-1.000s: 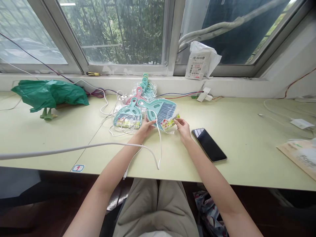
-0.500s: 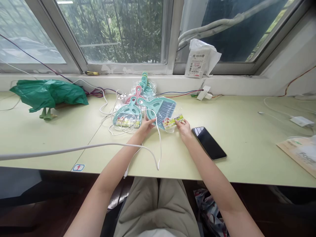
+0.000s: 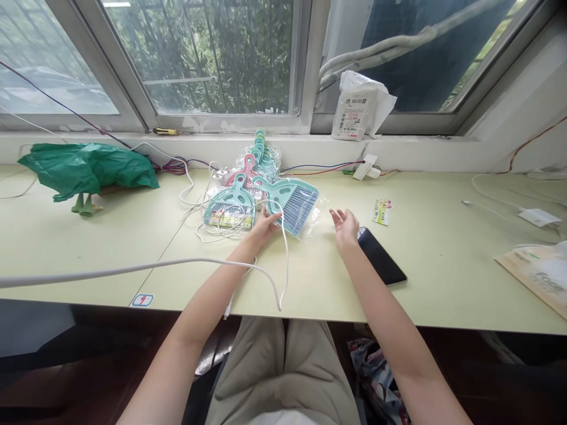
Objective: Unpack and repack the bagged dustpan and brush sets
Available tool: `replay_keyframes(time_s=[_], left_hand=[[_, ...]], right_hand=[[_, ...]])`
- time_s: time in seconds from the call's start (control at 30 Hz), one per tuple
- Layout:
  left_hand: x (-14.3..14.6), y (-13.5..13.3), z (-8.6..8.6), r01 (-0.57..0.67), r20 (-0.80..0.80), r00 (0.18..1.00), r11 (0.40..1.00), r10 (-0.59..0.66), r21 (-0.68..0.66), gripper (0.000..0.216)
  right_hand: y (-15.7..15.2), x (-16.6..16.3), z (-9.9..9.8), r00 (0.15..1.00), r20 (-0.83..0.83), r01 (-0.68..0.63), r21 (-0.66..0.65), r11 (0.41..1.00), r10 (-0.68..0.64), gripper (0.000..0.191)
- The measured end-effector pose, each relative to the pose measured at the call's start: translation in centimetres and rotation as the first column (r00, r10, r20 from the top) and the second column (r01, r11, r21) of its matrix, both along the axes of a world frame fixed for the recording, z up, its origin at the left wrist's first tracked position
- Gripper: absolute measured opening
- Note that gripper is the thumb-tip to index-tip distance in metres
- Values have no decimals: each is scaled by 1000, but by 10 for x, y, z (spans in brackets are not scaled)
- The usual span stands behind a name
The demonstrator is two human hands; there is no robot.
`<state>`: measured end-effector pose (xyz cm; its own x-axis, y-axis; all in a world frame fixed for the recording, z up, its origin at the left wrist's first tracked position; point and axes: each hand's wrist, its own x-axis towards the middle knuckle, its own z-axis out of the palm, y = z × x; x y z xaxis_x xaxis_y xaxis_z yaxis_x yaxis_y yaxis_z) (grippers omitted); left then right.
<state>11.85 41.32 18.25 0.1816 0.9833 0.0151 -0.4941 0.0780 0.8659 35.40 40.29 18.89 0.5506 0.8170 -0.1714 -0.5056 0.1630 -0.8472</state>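
Note:
My left hand (image 3: 267, 226) grips a teal dustpan and brush set (image 3: 296, 203) in a clear plastic bag, tilted over the table. Empty, with its fingers slightly apart, my right hand (image 3: 345, 226) hovers between the set and a black phone (image 3: 381, 257), partly hidden by my forearm. A green and yellow label card (image 3: 382, 212) lies on the table past my right hand. Left of my left hand rests another wrapped teal dustpan set (image 3: 232, 203), its label still in its bag. Behind it are a pink set (image 3: 249, 168) and several more teal ones (image 3: 262, 154).
A white cable (image 3: 186, 260) crosses in front of my left forearm and loops by the held set. At left a green plastic bag (image 3: 88, 168) covers something. A white package (image 3: 354, 112) stands on the windowsill; a paper packet (image 3: 538, 271) lies far right.
My right hand has let go of the label card, which now lies farther right on the table. The hand has moved slightly right; my left hand keeps hold of the dustpan set.

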Motion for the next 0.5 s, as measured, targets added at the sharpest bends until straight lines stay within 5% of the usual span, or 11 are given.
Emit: replay_keyframes(time_s=[0.17,0.33,0.5], left_hand=[[1,-2,2,34,33,999,999,-33,-29,51],[1,-3,4,64,59,996,998,-64,-3,48],[-1,-5,5,100,72,993,995,-98,-20,38]], right_hand=[[-11,-29,-3,875,372,-330,-10,944,309,21],[-11,-30,-5,830,445,-328,-96,940,336,33],[-5,-19,-5,821,450,-373,-45,927,352,31]])
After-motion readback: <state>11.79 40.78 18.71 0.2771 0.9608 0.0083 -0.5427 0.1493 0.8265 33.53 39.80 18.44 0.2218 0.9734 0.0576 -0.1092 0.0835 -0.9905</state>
